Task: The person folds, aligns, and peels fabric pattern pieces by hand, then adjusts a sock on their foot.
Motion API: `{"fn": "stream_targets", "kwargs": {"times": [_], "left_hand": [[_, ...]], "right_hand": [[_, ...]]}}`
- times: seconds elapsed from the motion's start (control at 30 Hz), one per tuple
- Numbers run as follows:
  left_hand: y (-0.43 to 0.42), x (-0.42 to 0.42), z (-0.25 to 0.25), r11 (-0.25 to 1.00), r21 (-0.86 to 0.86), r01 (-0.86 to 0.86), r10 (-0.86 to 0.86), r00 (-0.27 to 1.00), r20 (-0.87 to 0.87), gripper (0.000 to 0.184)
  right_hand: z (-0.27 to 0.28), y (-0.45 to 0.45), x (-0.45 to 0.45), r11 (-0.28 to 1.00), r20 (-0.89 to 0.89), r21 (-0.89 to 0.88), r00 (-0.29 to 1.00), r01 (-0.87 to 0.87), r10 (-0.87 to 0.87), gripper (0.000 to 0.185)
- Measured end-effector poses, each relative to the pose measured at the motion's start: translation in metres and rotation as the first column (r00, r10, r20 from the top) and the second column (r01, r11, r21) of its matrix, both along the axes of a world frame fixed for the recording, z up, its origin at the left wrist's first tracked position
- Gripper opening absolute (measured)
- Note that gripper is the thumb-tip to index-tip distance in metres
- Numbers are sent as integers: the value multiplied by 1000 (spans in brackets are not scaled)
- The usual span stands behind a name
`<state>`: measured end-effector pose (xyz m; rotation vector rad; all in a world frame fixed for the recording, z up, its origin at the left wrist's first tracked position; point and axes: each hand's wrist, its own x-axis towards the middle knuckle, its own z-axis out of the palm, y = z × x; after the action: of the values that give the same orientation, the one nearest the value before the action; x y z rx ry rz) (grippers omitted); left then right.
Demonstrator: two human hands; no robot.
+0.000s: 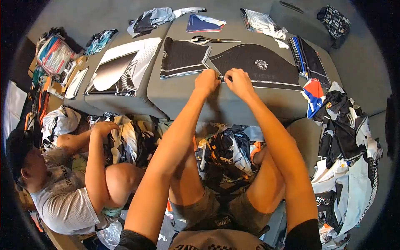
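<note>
My left hand (207, 81) is closed at the front edge of the grey padded bench, fingers curled away from me; whatever they grip is hidden. Close beside it, my right hand (239, 83) pinches the lower left corner of a black fabric panel (254, 62) with a curved top, a round white emblem and faint lettering. Left of that panel lies a stack of cut black fabric pieces (185, 56) with white-striped edges. Behind both sits a pair of black-handled scissors (216, 40), lying flat.
White and black cut pieces (121, 66) lie on the left bench section. More folded fabric (308, 58) is at right, beside a heap of scraps (343, 137). Scraps (227, 152) also fill the floor between my legs. Another person (66, 191) sits at left.
</note>
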<state>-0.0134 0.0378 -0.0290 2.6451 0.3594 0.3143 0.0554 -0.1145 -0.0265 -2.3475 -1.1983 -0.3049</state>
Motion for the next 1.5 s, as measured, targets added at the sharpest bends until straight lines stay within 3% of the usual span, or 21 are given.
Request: {"fn": "stream_targets", "kwargs": {"times": [0.17, 0.33, 0.5, 0.63, 0.83, 1.0, 1.07, 1.13, 1.17, 1.3, 1.4, 1.47, 1.5], "left_hand": [[-5, 10, -2, 982, -31, -185, 180, 975, -131, 14], [5, 8, 3, 982, -188, -5, -25, 987, -157, 12], [11, 13, -2, 937, -324, 131, -178, 977, -119, 14], [12, 15, -11, 672, -728, 138, -226, 974, -24, 13], [-6, 9, 21, 513, -858, -6, -102, 992, -68, 13], [-4, 16, 21, 583, -810, 58, -108, 994, -7, 10], [1, 18, 13, 806, -578, 126, -98, 992, 80, 10], [7, 18, 2, 947, -285, 148, -106, 981, 160, 9], [6, 14, 5, 948, -283, 146, -102, 981, 164, 9], [-8, 2, 15, 993, 99, 63, -57, 996, -61, 7], [-15, 13, -4, 997, 79, 0, 3, 999, -41, 8], [-14, 21, -16, 996, 61, -62, 64, 998, -22, 12], [-13, 20, -12, 996, 59, -64, 66, 998, -23, 12]], "right_hand": [[4, 1, 3, 994, -163, 92, 986, 62, -46, 12], [3, 8, 5, 971, -319, 206, 946, 122, -51, 13], [1, 6, 12, 985, -366, 112, 927, 129, -80, 15], [-4, -3, 12, 984, -223, 167, 970, -58, 95, 13], [-6, -4, 11, 958, -170, 285, 981, -43, 95, 14], [4, -6, 10, 986, -231, 165, 973, 37, 2, 14], [5, -5, 12, 981, -288, 189, 958, 45, 12, 14], [4, -3, 13, 976, -348, 210, 937, 50, 27, 14], [4, -3, 14, 976, -344, 212, 938, 46, 31, 14], [5, -5, 18, 950, -465, 289, 885, 114, 35, 14], [15, -5, 20, 908, -432, 379, 902, 181, 0, 15], [20, -5, 35, 718, -512, 601, 859, 350, 10, 16], [22, -5, 36, 720, -513, 600, 859, 349, 11, 16]]}}
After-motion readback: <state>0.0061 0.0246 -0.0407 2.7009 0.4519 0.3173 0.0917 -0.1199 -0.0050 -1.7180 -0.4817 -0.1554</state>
